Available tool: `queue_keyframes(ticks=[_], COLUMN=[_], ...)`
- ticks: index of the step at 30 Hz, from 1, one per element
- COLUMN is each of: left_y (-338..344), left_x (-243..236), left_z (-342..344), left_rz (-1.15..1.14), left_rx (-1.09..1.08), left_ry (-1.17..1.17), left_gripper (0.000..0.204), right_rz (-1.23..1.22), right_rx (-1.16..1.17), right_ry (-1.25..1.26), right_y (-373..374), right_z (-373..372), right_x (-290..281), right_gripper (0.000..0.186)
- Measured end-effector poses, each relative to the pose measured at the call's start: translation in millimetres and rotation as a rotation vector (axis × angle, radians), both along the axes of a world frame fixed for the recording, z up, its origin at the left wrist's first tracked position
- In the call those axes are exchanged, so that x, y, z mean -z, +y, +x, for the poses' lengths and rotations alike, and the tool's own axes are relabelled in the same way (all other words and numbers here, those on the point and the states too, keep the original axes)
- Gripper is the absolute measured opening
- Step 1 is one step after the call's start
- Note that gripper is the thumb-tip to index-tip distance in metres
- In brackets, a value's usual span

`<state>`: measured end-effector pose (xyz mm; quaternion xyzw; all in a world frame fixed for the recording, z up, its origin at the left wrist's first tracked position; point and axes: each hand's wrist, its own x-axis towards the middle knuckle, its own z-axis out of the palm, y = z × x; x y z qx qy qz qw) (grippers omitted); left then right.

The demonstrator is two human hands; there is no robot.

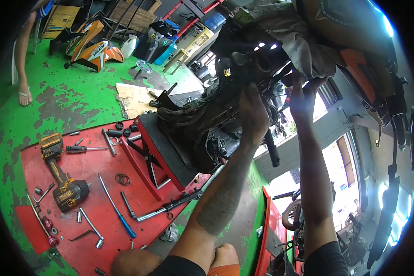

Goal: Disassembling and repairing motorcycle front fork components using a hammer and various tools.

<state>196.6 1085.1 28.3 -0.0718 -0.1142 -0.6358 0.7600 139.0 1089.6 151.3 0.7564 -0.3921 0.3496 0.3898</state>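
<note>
A partly stripped motorcycle [257, 60] stands in front of me, its dark frame and wiring exposed. My left hand [254, 110] is up against the frame's dark underside, its fingers curled around something I cannot make out. A black rubber-covered lever or grip [272, 149] hangs just beside that hand. My right hand [303, 99] reaches up beneath a grey cloth [308, 50] draped over the bike. Its fingers bend around a part hidden in shadow and by the cloth.
A red lift platform [92, 230] at left bears a yellow-black cordless impact wrench [71, 193], a blue-handled screwdriver [124, 225], sockets and ratchets. On it stands a red scissor jack [149, 156]. Orange fairings [96, 50] lie on the green floor [46, 124]. Another person's leg [23, 60] shows at far left.
</note>
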Motion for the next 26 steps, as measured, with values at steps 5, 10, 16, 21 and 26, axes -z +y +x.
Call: queue_keyframes(ticks=[5, 10, 16, 21, 26], left_y=[1.2, -1.6, 4.2, 17.1, -4.7], left_x=[-2.3, 6.2, 19.2, 13.2, 26.8], left_z=[-10.9, -1.6, -28.5, -33.5, -42.3], left_rz=[0.229, 0.008, 0.095, 0.16, -0.024], left_rx=[-0.082, 0.103, 0.021, 0.09, 0.041], left_ry=[0.207, -0.032, 0.165, 0.176, -0.023], left_gripper=[0.038, 0.039, 0.038, 0.034, 0.034], right_rz=[0.013, 0.009, 0.042, -0.002, 0.034], right_rx=[-0.02, -0.022, -0.036, -0.012, -0.056], right_ry=[-0.013, -0.021, -0.102, -0.022, -0.094], right_y=[3.1, 5.0, 3.0, 5.5, 5.1], right_z=[4.9, 2.7, 12.0, -1.6, 5.0], right_x=[6.0, 0.1, 9.8, 2.5, 6.7], right_gripper=[0.099, 0.098, 0.093, 0.1, 0.105])
